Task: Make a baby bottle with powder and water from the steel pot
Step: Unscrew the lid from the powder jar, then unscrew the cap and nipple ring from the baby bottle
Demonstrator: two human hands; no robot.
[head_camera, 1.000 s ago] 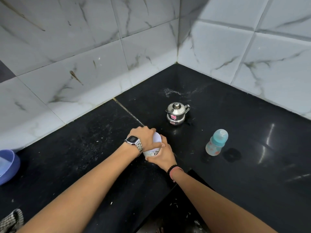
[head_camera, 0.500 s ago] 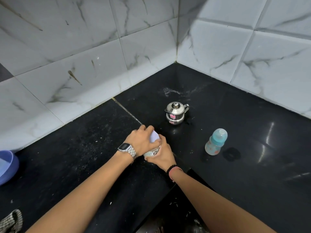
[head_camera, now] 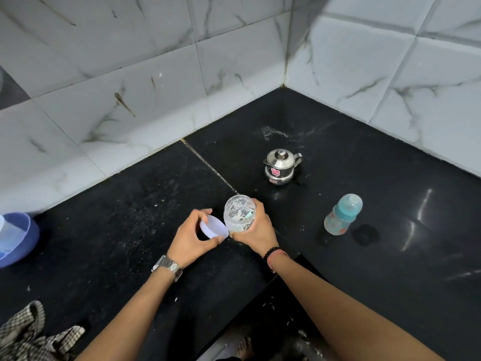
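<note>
My right hand (head_camera: 256, 229) grips a clear jar (head_camera: 239, 213) with white powder stuck to its inside, standing open on the black counter (head_camera: 390, 191). Just left of the jar, my left hand (head_camera: 190, 237) holds its pale lilac lid (head_camera: 213, 226), tilted with the hollow side up. A small steel pot (head_camera: 281, 166) with lid and handle stands behind the jar. The baby bottle (head_camera: 342, 214), clear with a teal collar and cap, stands upright to the right of my hands.
A blue plastic bowl (head_camera: 17, 239) sits at the left edge. A checked cloth (head_camera: 28, 334) lies at the bottom left. Tiled walls meet in a corner behind the pot. The counter's front edge (head_camera: 270, 280) runs below my wrists.
The lid has come off the jar: my left hand lifted it off and moved it to the left, baring the jar's mouth. My right hand still holds the jar.
</note>
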